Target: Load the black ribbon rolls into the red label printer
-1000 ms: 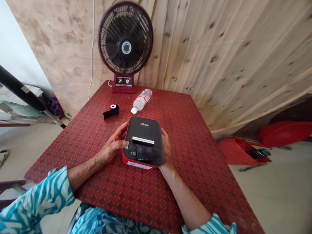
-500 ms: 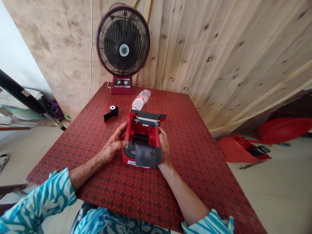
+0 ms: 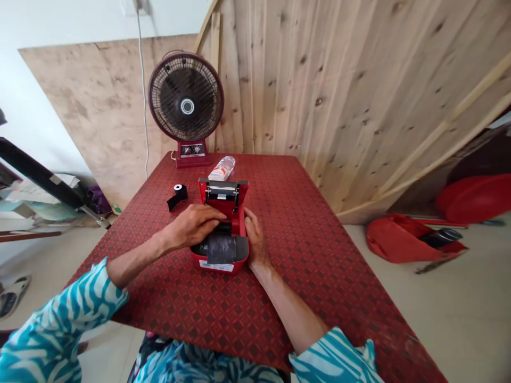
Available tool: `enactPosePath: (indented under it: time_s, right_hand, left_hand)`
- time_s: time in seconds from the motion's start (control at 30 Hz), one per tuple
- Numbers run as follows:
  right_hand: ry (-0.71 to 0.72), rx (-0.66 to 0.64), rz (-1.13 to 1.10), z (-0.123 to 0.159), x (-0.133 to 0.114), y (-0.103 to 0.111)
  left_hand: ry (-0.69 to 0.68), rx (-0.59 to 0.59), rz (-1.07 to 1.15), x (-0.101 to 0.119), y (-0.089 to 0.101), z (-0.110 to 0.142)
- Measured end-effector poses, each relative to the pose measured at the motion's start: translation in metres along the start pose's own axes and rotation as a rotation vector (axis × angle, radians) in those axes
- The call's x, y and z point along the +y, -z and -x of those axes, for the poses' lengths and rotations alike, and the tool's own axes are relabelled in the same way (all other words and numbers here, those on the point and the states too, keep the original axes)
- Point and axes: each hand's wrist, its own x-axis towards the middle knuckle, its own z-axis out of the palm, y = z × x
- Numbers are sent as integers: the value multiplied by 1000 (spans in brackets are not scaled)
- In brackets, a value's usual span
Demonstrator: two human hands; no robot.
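A small red and black label printer sits on the table with its lid raised. A dark strip of paper runs out of it and hangs over the front panel. My left hand reaches over the printer's left side, its fingers drawn together at the inner compartment. What the fingertips hold in there, if anything, is hidden. Along the printer's right side lies my right hand, gripping it with the fingers behind and the palm against the wall.
A black paper roll with a loose end lies left of the printer. Behind the printer is a plastic bottle on its side. A fan stands at the back of the red patterned table, against the wooden wall.
My left hand has moved from the printer's left edge up and over into the open compartment. My right hand stays on the right side. The printer's front has tipped down, and the view has shifted.
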Motion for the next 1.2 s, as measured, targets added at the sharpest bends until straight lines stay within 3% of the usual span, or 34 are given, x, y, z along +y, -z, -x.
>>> enactPosePath:
  time_s: [0.1, 0.2, 0.37, 0.47, 0.7, 0.8, 0.9, 1.07, 1.2]
  right_hand:
    - [-2, -12, -37, -1, 3, 0]
    - [-8, -23, -68, -2, 5, 0]
    - [-2, -27, -90, -2, 4, -1]
    - [-6, -25, -99, -2, 4, -1]
    - [7, -34, -93, -3, 8, 0]
    - [12, -24, -86, -3, 8, 0]
    - [-15, -24, -85, -2, 7, 1]
    - [-50, -22, -66, 0, 3, 3]
    - [-36, -33, -16, 0, 3, 5]
  left_hand:
    - [27, -334, -355, 10, 2, -30]
    - [152, -561, -509, 14, 3, -51]
    - [139, -748, -457, 14, 10, -69]
    - [141, -782, -444, 16, 12, -72]
    - [66, -555, -497, 28, 19, -55]
    - [-13, -390, -446, 35, 33, -36]
    - [11, -192, -340, 35, 54, -13]
    - [221, 162, -182, -5, 85, 8]
    - [351, 274, -105, -54, 85, -8]
